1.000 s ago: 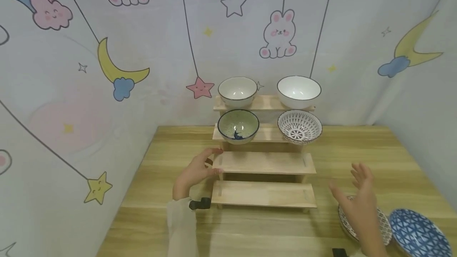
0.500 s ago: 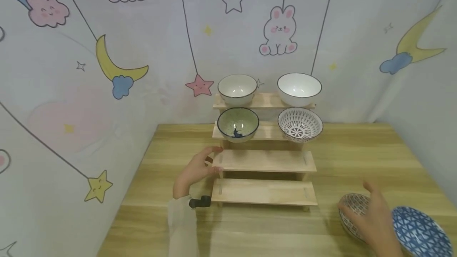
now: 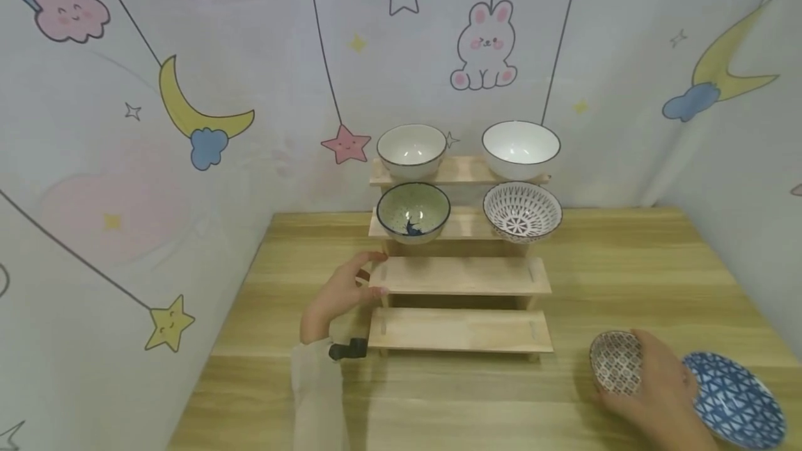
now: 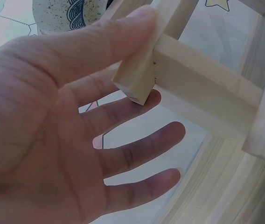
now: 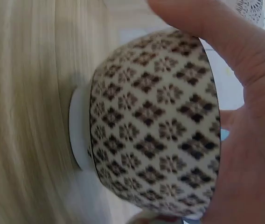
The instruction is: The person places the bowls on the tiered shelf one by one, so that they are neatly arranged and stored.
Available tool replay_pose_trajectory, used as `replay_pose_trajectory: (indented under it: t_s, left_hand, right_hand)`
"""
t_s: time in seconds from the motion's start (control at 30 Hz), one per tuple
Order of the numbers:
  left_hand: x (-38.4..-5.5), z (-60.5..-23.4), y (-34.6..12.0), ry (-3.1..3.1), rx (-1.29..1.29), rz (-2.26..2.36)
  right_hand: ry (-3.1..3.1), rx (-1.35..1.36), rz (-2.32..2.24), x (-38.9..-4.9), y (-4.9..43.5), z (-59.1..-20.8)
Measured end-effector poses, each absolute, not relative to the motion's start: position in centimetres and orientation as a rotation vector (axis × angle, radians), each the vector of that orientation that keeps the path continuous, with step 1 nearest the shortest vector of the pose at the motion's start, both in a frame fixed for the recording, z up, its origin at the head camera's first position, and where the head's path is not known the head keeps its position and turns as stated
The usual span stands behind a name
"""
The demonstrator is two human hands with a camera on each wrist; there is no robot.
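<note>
My left hand [image 3: 338, 294] pinches the left end of a board on the four-step wooden display stand [image 3: 464, 275]. The left wrist view shows the thumb on one side of the board end [image 4: 139, 77] and fingers on the other; the lower fingers are spread. On the right, my right hand [image 3: 665, 388] grips a small bowl [image 5: 156, 121] with a brown diamond-flower pattern, thumb at its rim. Part of that bowl is hidden by the hand in the head view. Whether its white foot [image 5: 80, 128] touches the table I cannot tell.
A blue-and-white patterned dish [image 3: 736, 402] lies right of my right hand. Two white bowls [image 3: 411, 152] stand on the top step. A green bowl [image 3: 413, 213] and a black-and-white patterned bowl [image 3: 523, 212] stand one step lower. A printed cloth [image 3: 282, 89] hangs behind the table.
My right hand has come down from above the brown-patterned bowl and taken hold of it. My left hand stays at the stand. The head view has tilted slightly downward.
</note>
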State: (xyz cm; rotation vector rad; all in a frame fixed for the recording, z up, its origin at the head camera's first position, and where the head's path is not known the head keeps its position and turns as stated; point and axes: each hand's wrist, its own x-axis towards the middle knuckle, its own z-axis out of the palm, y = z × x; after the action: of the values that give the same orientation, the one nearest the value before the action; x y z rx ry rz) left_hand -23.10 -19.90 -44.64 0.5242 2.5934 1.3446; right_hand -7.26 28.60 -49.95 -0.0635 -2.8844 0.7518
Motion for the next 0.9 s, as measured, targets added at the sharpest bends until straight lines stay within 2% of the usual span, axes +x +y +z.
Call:
replay_pose_trajectory:
  t_s: [0.4,0.9]
  left_hand:
    - [-23.0,-44.6,-20.0,2.591,0.526,1.346]
    - [-23.1,-44.6,-20.0,2.598,0.529,1.345]
  right_hand:
    - [-3.079,-0.024,0.853,-7.1,31.0,-49.6]
    - [-2.955,0.073,0.79,-6.9,31.2,-49.9]
